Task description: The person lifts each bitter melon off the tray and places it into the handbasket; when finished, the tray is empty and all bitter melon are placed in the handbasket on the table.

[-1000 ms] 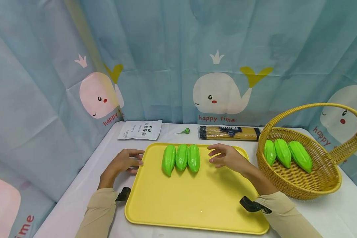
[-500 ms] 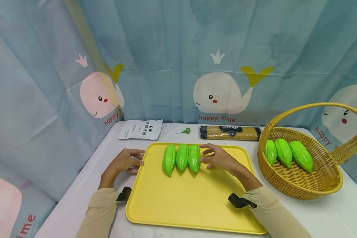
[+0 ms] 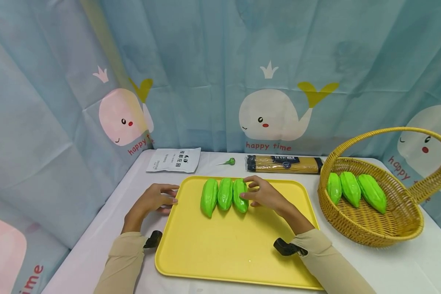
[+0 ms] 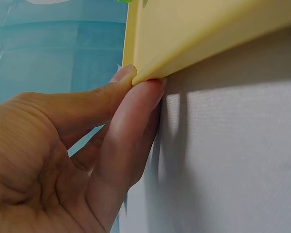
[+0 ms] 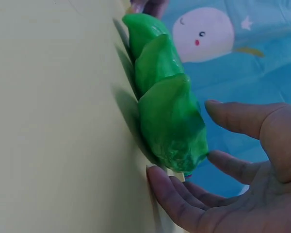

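Note:
Three glossy green, ridged, elongated pieces of what looks like toy produce lie side by side near the far edge of the yellow tray. At the tray's left rim, my left hand pinches the edge between thumb and fingers, as the left wrist view shows. My right hand is spread around the rightmost green piece. In the right wrist view its thumb stands apart from that green piece, and its fingertips are right at the lower side. The middle piece and left piece lie just beyond.
A wicker basket with a tall handle stands right of the tray, holding three similar green pieces. Along the back lie a white packet, a small green item with a thin stem and a spaghetti pack. A whale-print curtain hangs behind.
My right hand has moved left over the tray, from beside the row of green pieces up to the rightmost one. The left hand has stayed at the tray's rim.

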Demonstrator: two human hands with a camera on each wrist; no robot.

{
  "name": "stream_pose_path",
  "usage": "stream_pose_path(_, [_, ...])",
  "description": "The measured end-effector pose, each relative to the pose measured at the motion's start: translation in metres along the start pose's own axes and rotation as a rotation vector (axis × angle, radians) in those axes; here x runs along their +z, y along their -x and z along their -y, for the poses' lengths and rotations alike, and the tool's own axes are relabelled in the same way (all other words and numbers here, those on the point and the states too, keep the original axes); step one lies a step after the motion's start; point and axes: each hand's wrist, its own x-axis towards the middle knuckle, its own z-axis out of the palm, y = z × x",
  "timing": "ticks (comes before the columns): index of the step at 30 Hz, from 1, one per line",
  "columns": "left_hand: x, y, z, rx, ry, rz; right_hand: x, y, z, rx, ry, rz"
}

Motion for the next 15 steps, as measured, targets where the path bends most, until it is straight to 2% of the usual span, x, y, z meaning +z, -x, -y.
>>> stream_pose_path(15, [-0.0006, -0.0014, 0.0012, -0.001, -0.007, 0.003, 0.0097, -0.0076, 0.0066, 0.018, -0.002, -0.056])
